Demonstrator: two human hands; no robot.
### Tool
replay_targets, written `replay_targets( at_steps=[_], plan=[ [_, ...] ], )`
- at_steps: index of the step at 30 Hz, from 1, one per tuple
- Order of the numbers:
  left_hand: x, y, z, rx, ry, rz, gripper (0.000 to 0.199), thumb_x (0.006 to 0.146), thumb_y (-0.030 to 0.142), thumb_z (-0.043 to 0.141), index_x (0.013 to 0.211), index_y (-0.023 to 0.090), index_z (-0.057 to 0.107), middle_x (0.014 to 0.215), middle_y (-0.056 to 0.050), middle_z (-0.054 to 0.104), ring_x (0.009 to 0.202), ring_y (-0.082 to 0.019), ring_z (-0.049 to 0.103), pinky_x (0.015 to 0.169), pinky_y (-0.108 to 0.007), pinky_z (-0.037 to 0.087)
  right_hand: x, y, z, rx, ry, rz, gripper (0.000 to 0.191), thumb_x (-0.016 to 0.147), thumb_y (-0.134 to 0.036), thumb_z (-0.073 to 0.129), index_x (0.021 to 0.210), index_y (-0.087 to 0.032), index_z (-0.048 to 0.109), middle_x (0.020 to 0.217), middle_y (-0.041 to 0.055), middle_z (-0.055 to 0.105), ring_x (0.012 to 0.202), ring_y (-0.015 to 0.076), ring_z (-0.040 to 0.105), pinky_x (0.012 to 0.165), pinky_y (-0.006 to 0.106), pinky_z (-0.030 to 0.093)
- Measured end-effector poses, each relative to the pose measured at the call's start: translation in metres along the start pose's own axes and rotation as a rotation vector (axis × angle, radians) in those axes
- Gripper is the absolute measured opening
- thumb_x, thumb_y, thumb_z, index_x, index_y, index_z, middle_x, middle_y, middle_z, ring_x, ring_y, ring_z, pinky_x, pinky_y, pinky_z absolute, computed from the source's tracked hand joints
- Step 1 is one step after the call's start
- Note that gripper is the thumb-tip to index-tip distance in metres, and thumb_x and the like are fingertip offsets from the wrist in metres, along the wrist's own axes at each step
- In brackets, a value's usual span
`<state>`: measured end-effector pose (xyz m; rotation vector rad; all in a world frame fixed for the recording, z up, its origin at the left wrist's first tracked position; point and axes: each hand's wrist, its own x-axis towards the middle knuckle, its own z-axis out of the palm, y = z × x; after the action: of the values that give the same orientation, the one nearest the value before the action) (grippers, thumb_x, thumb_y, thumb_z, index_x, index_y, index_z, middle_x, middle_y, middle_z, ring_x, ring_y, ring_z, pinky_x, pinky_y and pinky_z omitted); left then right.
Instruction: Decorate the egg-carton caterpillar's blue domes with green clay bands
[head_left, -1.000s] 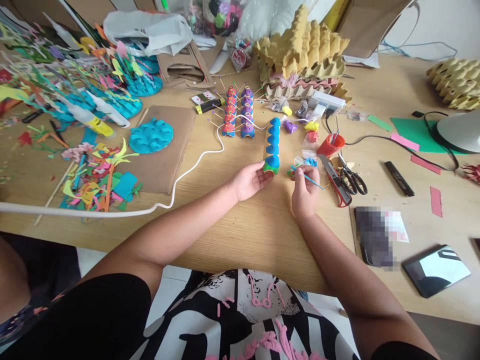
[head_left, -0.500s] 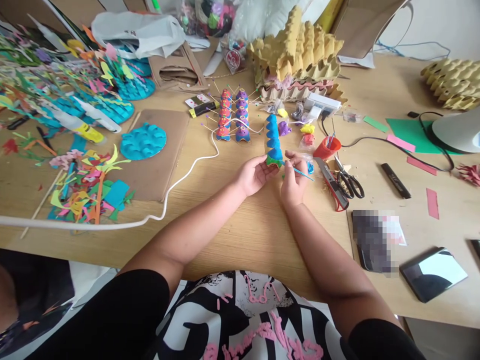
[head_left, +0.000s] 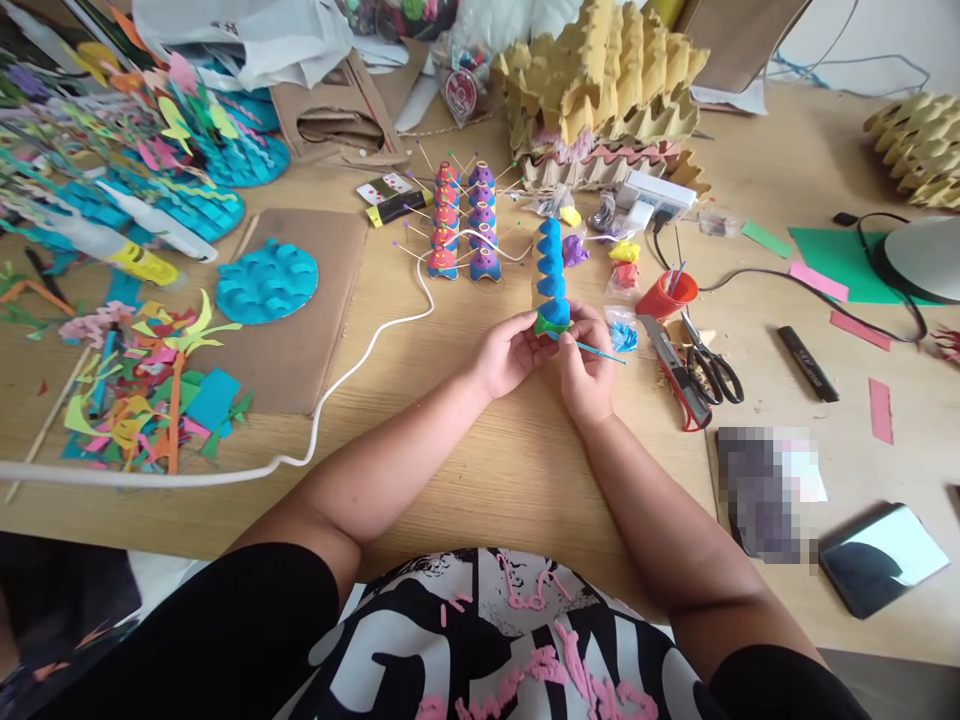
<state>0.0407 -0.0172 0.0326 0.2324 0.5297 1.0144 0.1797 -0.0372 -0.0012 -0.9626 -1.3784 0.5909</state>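
Note:
My left hand [head_left: 508, 358] is closed around the near end of a blue egg-carton strip [head_left: 550, 268], a row of several bumps pointing away from me. Green material, apparently clay, covers part of its near end. My right hand [head_left: 586, 378] pinches a thin blue stick tool [head_left: 604, 353], whose tip meets the green near end; the right fingers also lie close against the strip. Beyond my hands, a red egg-carton strip [head_left: 444, 225] and a purple egg-carton strip [head_left: 484, 222] stand side by side with pins stuck in them. Packets of blue clay [head_left: 622, 335] and red clay [head_left: 625, 275] lie to the right.
A red cup [head_left: 667, 295], a utility knife [head_left: 679, 375] and scissors [head_left: 716, 370] lie right of my hands. A white cable [head_left: 360, 350] crosses the table on the left, over cardboard [head_left: 322, 330] bearing a blue bumpy disc [head_left: 268, 283]. Egg trays [head_left: 600, 90] are stacked behind.
My right hand has come slightly nearer the left, its fingers now against the strip. The blue tool has tilted flatter. The view has shifted a little.

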Motion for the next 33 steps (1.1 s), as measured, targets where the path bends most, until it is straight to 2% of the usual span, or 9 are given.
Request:
replay_targets(
  at_steps=[5, 9, 16, 21, 27, 33],
  plan=[
    [-0.001, 0.000, 0.002, -0.022, 0.005, -0.001, 0.030, 0.107, 0.022, 0.054, 0.090, 0.015, 0.077, 0.086, -0.004, 0.081, 0.076, -0.012, 0.075, 0.078, -0.025, 0.060, 0.000, -0.005, -0.001, -0.045, 0.012, -0.001, 0.027, 0.101, -0.046, 0.067, 0.086, -0.025, 0.061, 0.129, 0.0078, 0.074, 0.126, 0.0281, 0.069, 0.115, 0.056, 0.053],
    [-0.002, 0.001, 0.006, -0.021, -0.001, -0.011, 0.032, 0.107, 0.017, 0.051, 0.088, 0.014, 0.076, 0.084, -0.004, 0.081, 0.075, -0.011, 0.075, 0.075, -0.023, 0.059, 0.000, -0.006, -0.001, -0.050, 0.001, -0.004, 0.027, 0.101, -0.045, 0.067, 0.084, -0.024, 0.061, 0.131, 0.0089, 0.074, 0.127, 0.0293, 0.069, 0.116, 0.058, 0.053],
    [-0.002, 0.000, 0.004, 0.006, 0.037, -0.020, 0.023, 0.104, 0.019, 0.058, 0.093, 0.015, 0.077, 0.089, -0.004, 0.081, 0.079, -0.012, 0.074, 0.084, -0.026, 0.059, -0.001, -0.008, -0.001, -0.057, 0.003, 0.001, 0.026, 0.101, -0.043, 0.066, 0.084, -0.024, 0.060, 0.130, 0.0088, 0.075, 0.127, 0.0284, 0.069, 0.115, 0.055, 0.053],
    [0.000, -0.001, 0.002, 0.004, 0.037, -0.023, 0.029, 0.107, 0.018, 0.054, 0.089, 0.014, 0.076, 0.087, -0.004, 0.080, 0.076, -0.011, 0.073, 0.080, -0.024, 0.057, -0.001, -0.010, 0.000, -0.086, 0.015, -0.002, 0.026, 0.100, -0.043, 0.068, 0.084, -0.025, 0.060, 0.129, 0.0087, 0.074, 0.125, 0.0280, 0.069, 0.114, 0.056, 0.053],
    [0.002, -0.003, 0.001, 0.019, 0.052, -0.022, 0.025, 0.105, 0.020, 0.058, 0.090, 0.016, 0.077, 0.090, -0.004, 0.081, 0.079, -0.011, 0.072, 0.085, -0.024, 0.056, -0.001, -0.010, 0.001, -0.146, 0.037, -0.032, 0.027, 0.099, -0.045, 0.068, 0.083, -0.026, 0.059, 0.124, 0.0077, 0.074, 0.123, 0.0268, 0.069, 0.110, 0.054, 0.057],
    [0.002, -0.004, 0.000, 0.046, 0.041, -0.003, 0.021, 0.104, 0.021, 0.062, 0.089, 0.017, 0.076, 0.091, -0.002, 0.081, 0.081, -0.011, 0.072, 0.086, -0.023, 0.055, -0.001, -0.012, 0.001, -0.165, 0.036, -0.034, 0.022, 0.099, -0.038, 0.068, 0.083, -0.026, 0.058, 0.121, 0.0075, 0.073, 0.121, 0.0265, 0.069, 0.109, 0.054, 0.057]
  ],
)
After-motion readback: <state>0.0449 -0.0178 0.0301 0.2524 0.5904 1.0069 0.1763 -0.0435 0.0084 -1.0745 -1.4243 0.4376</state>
